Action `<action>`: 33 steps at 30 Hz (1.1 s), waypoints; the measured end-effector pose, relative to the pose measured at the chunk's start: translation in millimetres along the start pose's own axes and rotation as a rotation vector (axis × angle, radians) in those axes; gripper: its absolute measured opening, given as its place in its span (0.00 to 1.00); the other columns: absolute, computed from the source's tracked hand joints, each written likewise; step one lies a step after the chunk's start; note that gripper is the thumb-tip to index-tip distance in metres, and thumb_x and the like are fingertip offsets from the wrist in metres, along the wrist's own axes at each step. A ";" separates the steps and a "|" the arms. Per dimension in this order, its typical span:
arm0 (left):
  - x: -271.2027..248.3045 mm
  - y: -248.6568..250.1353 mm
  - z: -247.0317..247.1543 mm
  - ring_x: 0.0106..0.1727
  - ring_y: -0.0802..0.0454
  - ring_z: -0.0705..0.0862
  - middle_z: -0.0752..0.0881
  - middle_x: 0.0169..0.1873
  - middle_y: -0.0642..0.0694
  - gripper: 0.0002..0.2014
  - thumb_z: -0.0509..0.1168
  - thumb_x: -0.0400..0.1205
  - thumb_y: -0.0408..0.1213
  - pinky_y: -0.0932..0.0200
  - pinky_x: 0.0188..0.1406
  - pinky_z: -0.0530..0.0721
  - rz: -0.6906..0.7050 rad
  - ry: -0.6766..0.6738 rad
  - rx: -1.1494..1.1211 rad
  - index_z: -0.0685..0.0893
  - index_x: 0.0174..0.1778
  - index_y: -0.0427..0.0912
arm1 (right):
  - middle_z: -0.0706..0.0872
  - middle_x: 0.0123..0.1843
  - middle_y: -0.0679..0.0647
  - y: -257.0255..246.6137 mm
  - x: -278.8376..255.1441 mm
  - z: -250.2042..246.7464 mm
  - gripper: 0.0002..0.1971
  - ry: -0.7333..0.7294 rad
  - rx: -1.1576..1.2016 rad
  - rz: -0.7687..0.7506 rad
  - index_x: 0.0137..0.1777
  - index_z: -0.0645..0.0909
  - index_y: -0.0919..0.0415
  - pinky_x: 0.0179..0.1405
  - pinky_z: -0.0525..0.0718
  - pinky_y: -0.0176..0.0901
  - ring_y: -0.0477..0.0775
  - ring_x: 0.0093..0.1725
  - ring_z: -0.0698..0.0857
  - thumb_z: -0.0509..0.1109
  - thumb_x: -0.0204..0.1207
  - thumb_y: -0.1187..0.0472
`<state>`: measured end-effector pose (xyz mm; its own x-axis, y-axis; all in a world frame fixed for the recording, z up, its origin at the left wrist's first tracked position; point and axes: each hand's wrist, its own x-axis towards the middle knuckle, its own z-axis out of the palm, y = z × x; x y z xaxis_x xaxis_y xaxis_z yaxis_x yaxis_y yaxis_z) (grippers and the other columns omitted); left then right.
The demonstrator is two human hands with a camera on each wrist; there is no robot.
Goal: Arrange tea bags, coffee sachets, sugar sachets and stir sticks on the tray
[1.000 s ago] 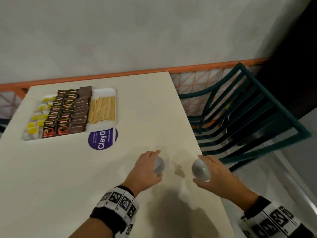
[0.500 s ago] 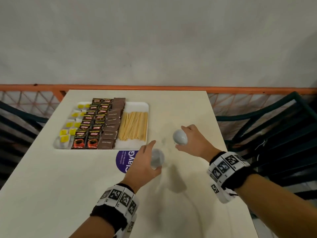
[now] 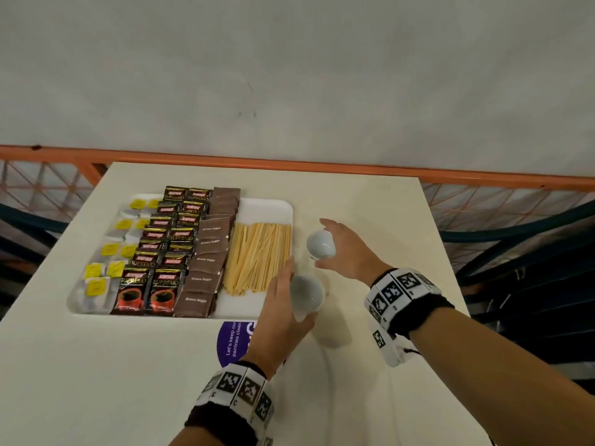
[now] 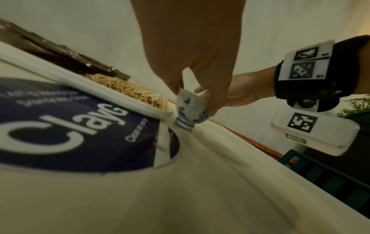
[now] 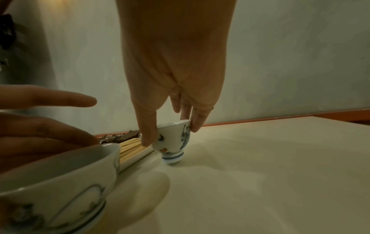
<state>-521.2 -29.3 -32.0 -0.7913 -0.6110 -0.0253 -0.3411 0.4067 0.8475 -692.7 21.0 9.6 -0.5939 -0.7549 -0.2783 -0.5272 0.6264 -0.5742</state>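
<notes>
A white tray [image 3: 267, 207] on the table holds rows of yellow-tagged tea bags [image 3: 106, 272], dark coffee sachets [image 3: 161, 252], brown sugar sachets [image 3: 209, 259] and a bundle of wooden stir sticks [image 3: 257, 255]. My left hand [image 3: 299, 291] grips a small white painted cup [image 3: 304, 296] by the tray's near right corner; the same cup [image 4: 190, 109] shows in the left wrist view. My right hand [image 3: 322, 244] holds a second cup [image 3: 320, 247] just beyond it, beside the tray's right edge. That cup [image 5: 172, 140] is tilted, its foot at the tabletop.
A purple round sticker [image 3: 235, 339] lies on the cream table [image 3: 370, 204] just in front of the tray. An orange rail [image 3: 289, 164] runs behind the table under a pale wall. Dark green chairs [image 3: 515, 252] stand to the right.
Both hands have carried their cups from the table's near right edge up to the tray's right side. The head view has swung to face the tray.
</notes>
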 end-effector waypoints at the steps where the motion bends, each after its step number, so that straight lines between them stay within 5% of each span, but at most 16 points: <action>1: 0.9 -1.5 0.9 0.71 0.49 0.73 0.72 0.72 0.46 0.40 0.74 0.72 0.45 0.54 0.72 0.72 0.016 0.003 0.003 0.60 0.77 0.49 | 0.66 0.78 0.56 -0.3 5.4 2.1 0.45 -0.006 -0.009 -0.012 0.80 0.54 0.55 0.75 0.64 0.51 0.58 0.76 0.65 0.78 0.67 0.57; 3: 0.5 0.8 -0.4 0.74 0.49 0.68 0.67 0.75 0.45 0.40 0.72 0.74 0.39 0.61 0.72 0.67 0.022 -0.032 -0.020 0.58 0.79 0.47 | 0.65 0.79 0.56 -0.8 14.6 4.7 0.45 -0.007 -0.013 -0.028 0.80 0.54 0.56 0.76 0.64 0.51 0.58 0.77 0.64 0.77 0.68 0.58; 9: 3.9 -0.6 9.3 0.74 0.51 0.70 0.69 0.74 0.47 0.42 0.74 0.72 0.47 0.51 0.72 0.73 0.006 0.005 -0.144 0.59 0.78 0.48 | 0.65 0.78 0.58 -3.3 26.0 7.3 0.46 0.037 0.068 -0.029 0.80 0.54 0.56 0.72 0.64 0.43 0.56 0.76 0.66 0.78 0.67 0.59; 12: -2.8 1.1 12.4 0.73 0.46 0.71 0.69 0.74 0.41 0.43 0.74 0.72 0.41 0.54 0.71 0.73 -0.045 0.033 -0.150 0.56 0.79 0.46 | 0.67 0.76 0.58 -3.1 21.9 7.6 0.45 0.071 0.090 -0.025 0.80 0.56 0.56 0.72 0.65 0.44 0.56 0.75 0.67 0.78 0.67 0.57; 15: 1.7 -7.0 19.0 0.67 0.45 0.78 0.77 0.66 0.41 0.37 0.73 0.74 0.46 0.45 0.67 0.78 -0.059 0.097 -0.199 0.62 0.76 0.48 | 0.71 0.73 0.58 -0.2 19.3 8.2 0.41 0.114 0.137 -0.019 0.78 0.60 0.56 0.73 0.71 0.50 0.57 0.72 0.72 0.78 0.68 0.58; 20: 3.1 -0.8 16.0 0.71 0.42 0.73 0.71 0.72 0.37 0.39 0.70 0.76 0.33 0.50 0.69 0.74 -0.099 0.056 -0.170 0.55 0.79 0.40 | 0.73 0.73 0.58 -1.1 18.8 8.0 0.42 0.126 0.167 -0.015 0.78 0.60 0.57 0.73 0.72 0.56 0.59 0.71 0.73 0.79 0.66 0.58; 24: 15.5 -1.9 18.0 0.66 0.46 0.78 0.79 0.65 0.41 0.35 0.71 0.77 0.43 0.46 0.66 0.77 -0.099 0.108 -0.164 0.60 0.77 0.46 | 0.73 0.73 0.58 -1.1 19.5 8.4 0.43 0.128 0.164 -0.006 0.78 0.60 0.57 0.72 0.72 0.57 0.59 0.71 0.74 0.79 0.66 0.58; 27: 22.4 -8.8 22.5 0.66 0.47 0.77 0.77 0.66 0.42 0.34 0.70 0.77 0.38 0.47 0.67 0.76 -0.098 0.118 -0.178 0.61 0.76 0.44 | 0.73 0.73 0.58 1.0 20.7 10.0 0.44 0.127 0.183 0.003 0.78 0.60 0.56 0.72 0.72 0.58 0.59 0.71 0.73 0.79 0.65 0.57; 30: 22.9 -8.9 18.6 0.69 0.48 0.76 0.77 0.68 0.46 0.36 0.69 0.76 0.52 0.45 0.69 0.75 -0.048 0.140 -0.102 0.59 0.77 0.52 | 0.72 0.74 0.58 0.1 17.2 9.3 0.44 0.125 0.199 0.002 0.78 0.59 0.56 0.73 0.71 0.58 0.59 0.72 0.73 0.80 0.65 0.57; 33: 15.2 -10.7 18.0 0.74 0.47 0.71 0.71 0.74 0.45 0.38 0.70 0.77 0.44 0.46 0.73 0.71 -0.055 0.092 -0.178 0.57 0.79 0.49 | 0.71 0.74 0.57 5.9 8.9 7.6 0.43 0.171 0.260 0.035 0.78 0.59 0.56 0.73 0.71 0.58 0.58 0.71 0.72 0.79 0.66 0.56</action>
